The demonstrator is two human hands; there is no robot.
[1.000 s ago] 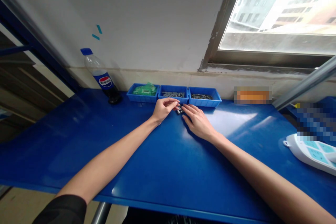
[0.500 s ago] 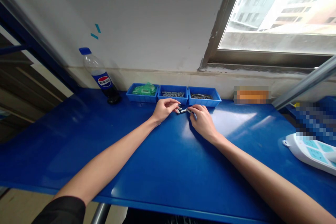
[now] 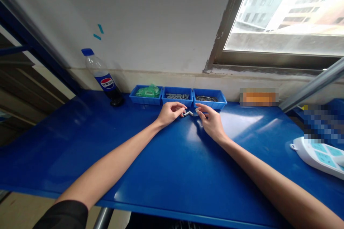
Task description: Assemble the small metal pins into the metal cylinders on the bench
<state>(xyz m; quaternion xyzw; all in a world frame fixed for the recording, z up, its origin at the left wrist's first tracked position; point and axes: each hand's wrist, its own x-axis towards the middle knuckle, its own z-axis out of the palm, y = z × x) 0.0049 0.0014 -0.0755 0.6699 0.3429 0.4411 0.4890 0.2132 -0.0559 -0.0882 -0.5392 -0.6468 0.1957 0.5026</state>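
My left hand (image 3: 170, 113) is over the blue table, in front of the middle bin. Its thumb and fingers are pinched together, and a bit of grey metal shows at their tips; what exactly they hold is too small to tell. Just right of those fingertips, small silvery metal cylinders (image 3: 189, 113) lie on the tabletop at an angle to each other. My right hand (image 3: 211, 120) is on their other side, thumb and index finger apart. A pale spot between its fingers cannot be made out clearly.
Three blue bins line the wall: one with a green plastic bag (image 3: 149, 91), one with grey metal cylinders (image 3: 177, 96), one with thin dark metal pieces (image 3: 206, 98). A cola bottle (image 3: 106, 82) stands left. A white power strip (image 3: 317, 154) lies at the right.
My right hand has drawn back slightly to the right and its fingers have parted, leaving a metal cylinder on the table. My left hand has barely shifted.
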